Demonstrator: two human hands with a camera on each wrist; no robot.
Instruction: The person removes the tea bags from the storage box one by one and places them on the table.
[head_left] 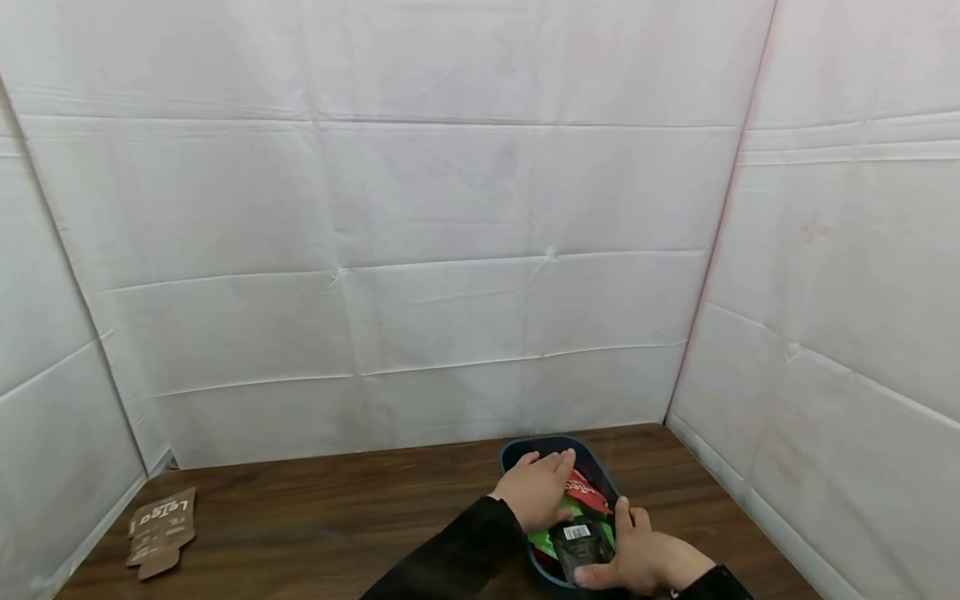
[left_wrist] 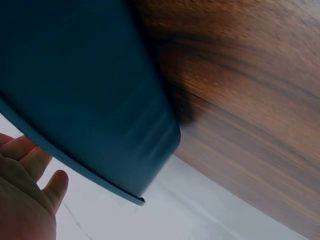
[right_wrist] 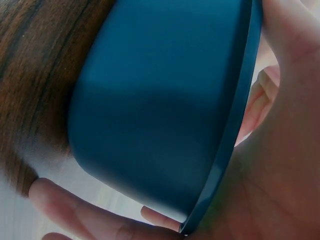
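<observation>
A dark blue bin stands on the wooden table at the near right. Red and green packets lie in it. My left hand rests flat on these packets, fingers straight. At the bin's near end my right hand holds a black packet with a barcode label, thumb across its lower edge and forefinger beside it. The left wrist view shows the bin's outer wall and part of my left hand. In the right wrist view my right hand straddles the bin's rim.
A flat brown cardboard package with white lettering lies at the table's far left corner. White sheeted walls close the table in at the back and on both sides. Bare wood lies between the cardboard and the bin.
</observation>
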